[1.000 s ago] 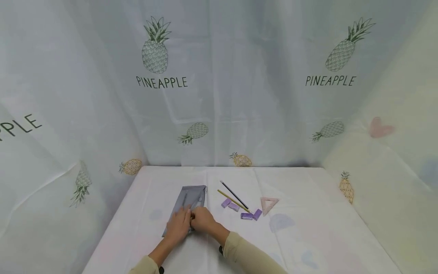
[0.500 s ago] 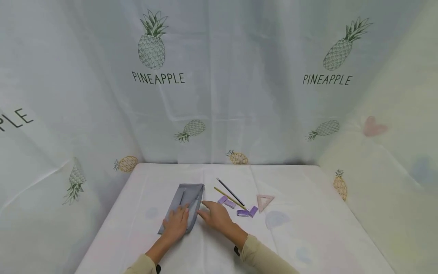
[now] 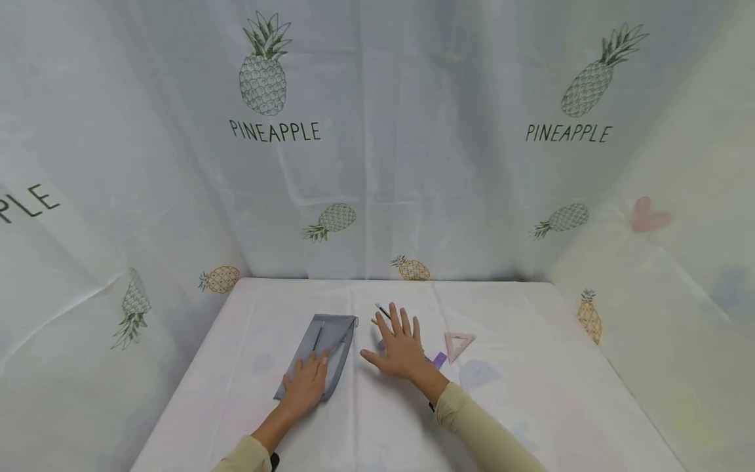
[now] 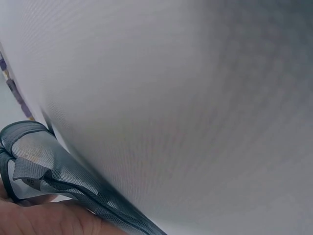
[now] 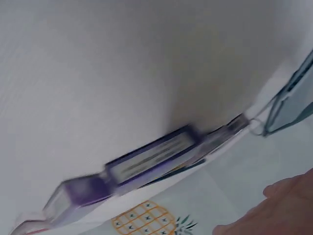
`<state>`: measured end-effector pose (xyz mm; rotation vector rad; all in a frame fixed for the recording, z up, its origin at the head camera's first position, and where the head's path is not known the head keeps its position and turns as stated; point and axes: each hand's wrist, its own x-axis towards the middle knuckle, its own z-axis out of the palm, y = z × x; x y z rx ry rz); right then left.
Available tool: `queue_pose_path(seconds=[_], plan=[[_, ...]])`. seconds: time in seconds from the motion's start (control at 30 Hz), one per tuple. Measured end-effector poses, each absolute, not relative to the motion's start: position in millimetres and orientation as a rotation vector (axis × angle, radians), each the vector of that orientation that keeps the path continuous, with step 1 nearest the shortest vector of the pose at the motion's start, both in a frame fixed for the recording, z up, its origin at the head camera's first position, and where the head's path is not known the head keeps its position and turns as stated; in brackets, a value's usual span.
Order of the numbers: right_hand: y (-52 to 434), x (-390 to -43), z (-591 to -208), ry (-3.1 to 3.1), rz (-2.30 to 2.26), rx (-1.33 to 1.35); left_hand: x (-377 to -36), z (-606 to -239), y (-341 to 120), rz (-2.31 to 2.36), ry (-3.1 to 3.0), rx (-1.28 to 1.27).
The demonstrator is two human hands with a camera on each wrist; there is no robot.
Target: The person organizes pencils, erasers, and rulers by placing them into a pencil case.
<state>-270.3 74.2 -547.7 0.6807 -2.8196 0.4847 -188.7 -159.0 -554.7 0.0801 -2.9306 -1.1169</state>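
Grey pouch under outstretched left hand | splayed right hand obscures pencils, purple blocks | pink triangle beside

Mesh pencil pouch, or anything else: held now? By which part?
Nothing appears gripped. The left hand rests on the near half of the mesh pencil pouch; the spread right hand holds nothing.

Pouch: grey mesh, darker edging, at ten o'clock on the counter — cover white, faint pink and blue patches. Set square: pale pink, two o'clock. Eraser, at the set square's eight o'clock: purple. Pencils near twelve: one dark, one yellow. Curtain: pale grey — green pineapples at ten and two, orange pineapple at six. Sleeves: plain beige.
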Motion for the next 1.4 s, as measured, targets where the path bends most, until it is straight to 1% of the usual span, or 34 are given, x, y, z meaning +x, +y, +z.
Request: queue_pose_path(seconds=[0.13,0.37,0.6,0.9,1.2,1.4], plan=[[91,-285,-549,-2.832,0.378,0.642,-190,-555,-159,-1.127,-2.930,0.075],[114,-310,-537,-2.957,0.420,0.536,-193,-554,-161,-1.122,-2.915,0.060],[130,-332,-540,-3.073,0.357,0.451,-192,-553,-161,-1.130,-2.921,0.066],[130,-340,-548,-3.114,0.383,0.428,-190,-551,-159,-1.135,-2.918,0.064],[121,-342,-548,-3.082,0.370,0.468,-189,-553,-160,-1.137,-2.908,0.070],[116,-347,-553,-3.118,0.376,0.446,-187,-552,-160,-1.159,-2.917,0.072]])
